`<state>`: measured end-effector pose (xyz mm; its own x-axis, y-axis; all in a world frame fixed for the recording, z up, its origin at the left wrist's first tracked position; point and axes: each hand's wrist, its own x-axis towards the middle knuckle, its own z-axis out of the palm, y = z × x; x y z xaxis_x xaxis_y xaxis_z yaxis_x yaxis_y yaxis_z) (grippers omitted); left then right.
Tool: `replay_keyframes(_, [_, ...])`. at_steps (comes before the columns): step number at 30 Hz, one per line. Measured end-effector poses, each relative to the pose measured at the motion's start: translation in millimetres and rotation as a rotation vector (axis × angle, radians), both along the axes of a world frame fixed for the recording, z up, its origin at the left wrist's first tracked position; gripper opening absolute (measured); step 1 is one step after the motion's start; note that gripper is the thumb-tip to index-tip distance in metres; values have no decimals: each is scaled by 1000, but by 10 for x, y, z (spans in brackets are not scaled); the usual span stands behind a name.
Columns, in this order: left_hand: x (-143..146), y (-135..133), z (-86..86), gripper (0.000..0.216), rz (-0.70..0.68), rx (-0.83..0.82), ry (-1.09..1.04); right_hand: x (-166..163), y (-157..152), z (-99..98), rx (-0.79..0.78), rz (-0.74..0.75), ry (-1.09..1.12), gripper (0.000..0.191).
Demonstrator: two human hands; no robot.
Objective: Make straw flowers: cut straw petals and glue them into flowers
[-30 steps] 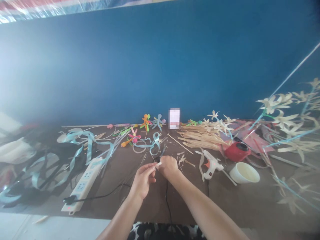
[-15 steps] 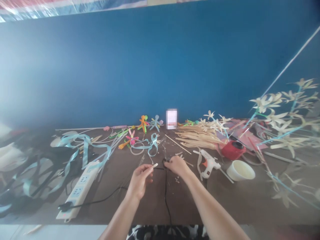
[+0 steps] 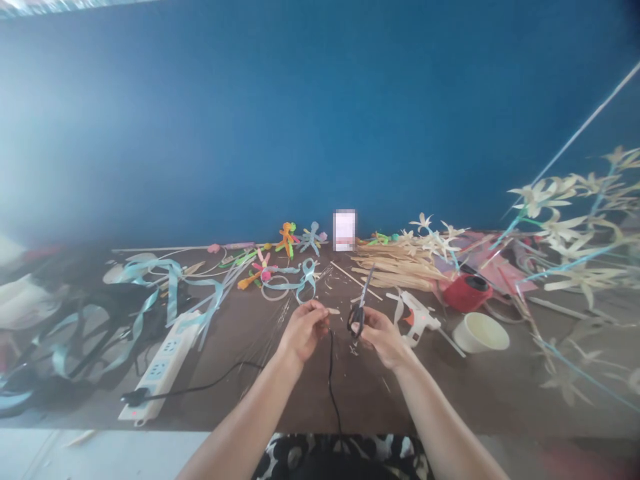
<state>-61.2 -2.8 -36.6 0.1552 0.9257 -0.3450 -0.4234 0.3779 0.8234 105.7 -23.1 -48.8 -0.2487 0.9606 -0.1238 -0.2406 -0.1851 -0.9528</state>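
My left hand (image 3: 306,328) pinches a small pale strip (image 3: 334,311) whose tip points right, toward the scissors. In my right hand (image 3: 381,333) are black-handled scissors (image 3: 358,315), blades pointing up and away from me. The scissors and the strip are a short gap apart over the middle of the brown table. Under the hands runs a black cord (image 3: 331,373). Just right of my right hand lies a white glue gun (image 3: 419,319) with an orange trigger. Beyond the hands lies a loop of light blue ribbon (image 3: 307,280).
A white power strip (image 3: 163,367) with a plug lies at left beside tangled blue ribbon (image 3: 173,287). Pale flat strips (image 3: 400,272) are piled behind the glue gun. A red container (image 3: 467,293), a white cup (image 3: 481,333) and pale flowers on stems (image 3: 575,233) stand at right.
My right hand has lifted the scissors off the table and now holds them upright. My left hand has moved right and slightly up with the strip. The view has tilted a little.
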Motion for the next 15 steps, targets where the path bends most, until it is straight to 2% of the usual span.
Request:
replay_keyframes(7, [108,59,219,19,14,159,183,38,12,58,140,-42,-173,18])
replay_keyframes(12, [93,60,274,39,-10,267,265,167,-42,80,200,-95,-364,20])
replay_keyframes(15, [91,39,297,41,-33,284,264,219,-59,127,210,-37,-428,19])
